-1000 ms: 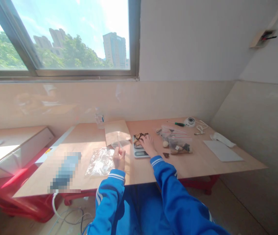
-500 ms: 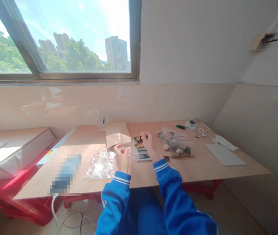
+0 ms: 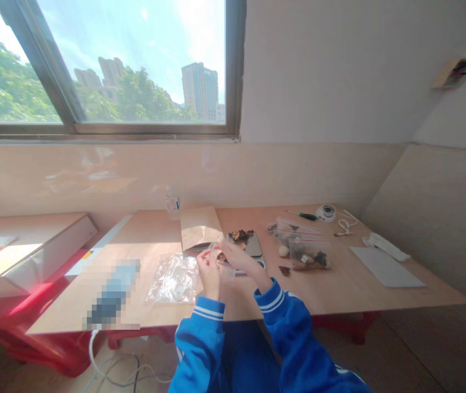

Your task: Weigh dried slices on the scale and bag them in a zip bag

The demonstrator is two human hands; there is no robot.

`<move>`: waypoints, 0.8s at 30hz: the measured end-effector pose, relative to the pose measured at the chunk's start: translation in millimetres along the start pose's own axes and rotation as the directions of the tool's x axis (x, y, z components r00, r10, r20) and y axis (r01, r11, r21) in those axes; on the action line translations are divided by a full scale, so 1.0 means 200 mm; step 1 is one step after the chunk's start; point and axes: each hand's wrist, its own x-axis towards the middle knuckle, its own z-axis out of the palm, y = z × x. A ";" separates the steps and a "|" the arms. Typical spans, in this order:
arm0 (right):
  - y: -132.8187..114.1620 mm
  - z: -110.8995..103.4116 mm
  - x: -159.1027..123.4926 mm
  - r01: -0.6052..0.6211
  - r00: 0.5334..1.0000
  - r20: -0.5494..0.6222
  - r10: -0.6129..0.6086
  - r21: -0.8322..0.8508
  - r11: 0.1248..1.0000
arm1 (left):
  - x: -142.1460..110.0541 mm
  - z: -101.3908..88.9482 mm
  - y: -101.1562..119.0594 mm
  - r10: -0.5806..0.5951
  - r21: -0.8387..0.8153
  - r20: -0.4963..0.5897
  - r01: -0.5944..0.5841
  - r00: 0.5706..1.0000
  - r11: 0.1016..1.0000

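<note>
My left hand (image 3: 209, 267) is closed on a small clear zip bag (image 3: 228, 271) with a red strip at its mouth. Over the bag's mouth, my right hand (image 3: 233, 255) has its fingers closed on a dark brown, curled dried piece (image 3: 220, 257), like a dried leaf. Whether that piece is inside the bag or just at its opening, I cannot tell. Behind my right hand is a small flat scale (image 3: 254, 246), bearing a heap of similar dried brown pieces (image 3: 241, 235). My right hand and forearm partly cover the scale.
A crinkled clear plastic bag (image 3: 172, 278) lies left, below a brown paper envelope (image 3: 200, 222) and a bottle (image 3: 172, 203). Filled zip bags (image 3: 310, 255), a loose brown piece (image 3: 284, 271), a screwdriver (image 3: 308, 216), a dome camera (image 3: 326, 213) and white paper (image 3: 386, 266) are rightward.
My right hand has moved from the heap on the scale down and left to the zip bag, bringing a dried piece. The view has shifted slightly.
</note>
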 end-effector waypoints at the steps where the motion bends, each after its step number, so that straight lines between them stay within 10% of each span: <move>1: 0.00 -0.04 0.00 0.007 1.000 -0.002 -0.007 -0.036 0.999 | 0.00 0.00 0.00 -0.012 -0.011 -0.007 0.012 1.000 1.000; 6: 0.09 -0.20 0.07 0.007 0.937 -0.317 -0.147 -0.404 0.915 | 0.02 0.00 0.02 -0.031 -0.024 -0.044 0.030 0.999 0.999; 12: 0.33 -0.19 0.16 -0.140 0.986 -0.169 0.006 -0.794 0.591 | 0.02 0.00 0.01 -0.037 -0.024 -0.022 0.037 0.999 0.999; 24: 0.37 -0.18 0.16 -0.139 0.966 -0.223 -0.134 -0.877 0.460 | 0.04 -0.01 0.00 -0.063 0.029 0.032 0.062 0.997 0.998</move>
